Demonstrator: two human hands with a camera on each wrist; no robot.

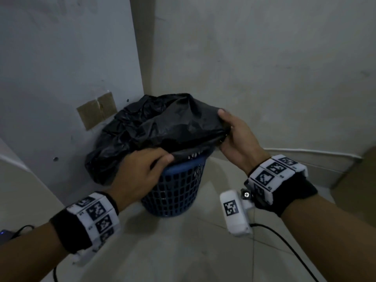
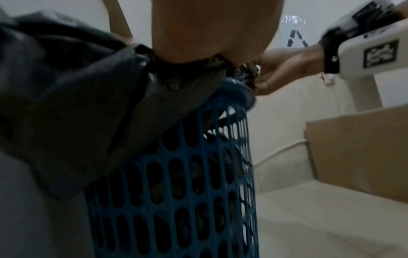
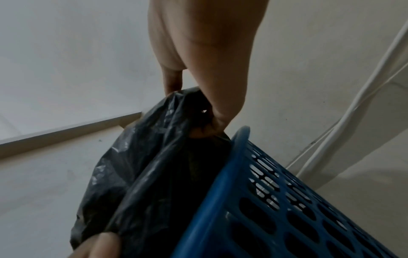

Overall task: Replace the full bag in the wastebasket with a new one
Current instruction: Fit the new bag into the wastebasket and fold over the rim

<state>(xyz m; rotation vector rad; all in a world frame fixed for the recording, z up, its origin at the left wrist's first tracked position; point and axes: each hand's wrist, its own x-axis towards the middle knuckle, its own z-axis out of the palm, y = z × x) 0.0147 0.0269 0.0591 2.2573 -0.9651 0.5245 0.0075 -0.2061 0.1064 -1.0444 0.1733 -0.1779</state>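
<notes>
Step in hand: I read this as working the black bag (image 1: pixel 162 123) at the rim of the blue wastebasket (image 1: pixel 175 192); whether it is the full one coming off or a new one going on I cannot say for sure; no second bag shows in any view.

Left hand: my left hand (image 1: pixel 140 171) lies over the near edge of the bag at the basket's rim; its fingers (image 1: pixel 162 157) are curled down onto the film; the left wrist view shows plastic bunched under the palm, so I take it as gripped.

Right hand: my right hand (image 1: pixel 236 137) has the bag's right edge pinched, thumb on top; the right wrist view shows a gathered fold held just above the rim.

Where the bag lies: it is heaped over the basket's mouth, spilling down the left side outside the mesh; on the near-right side the rim is bare, the film lifted clear of it.

Wastebasket: it stands on the tiled floor (image 1: pixel 183 251) in a corner, close to the wall (image 1: pixel 61 68).

Next move: I judge both edges want drawing together and upward; the film is thin and may snag on the mesh or tear if I pull unevenly.
</notes>
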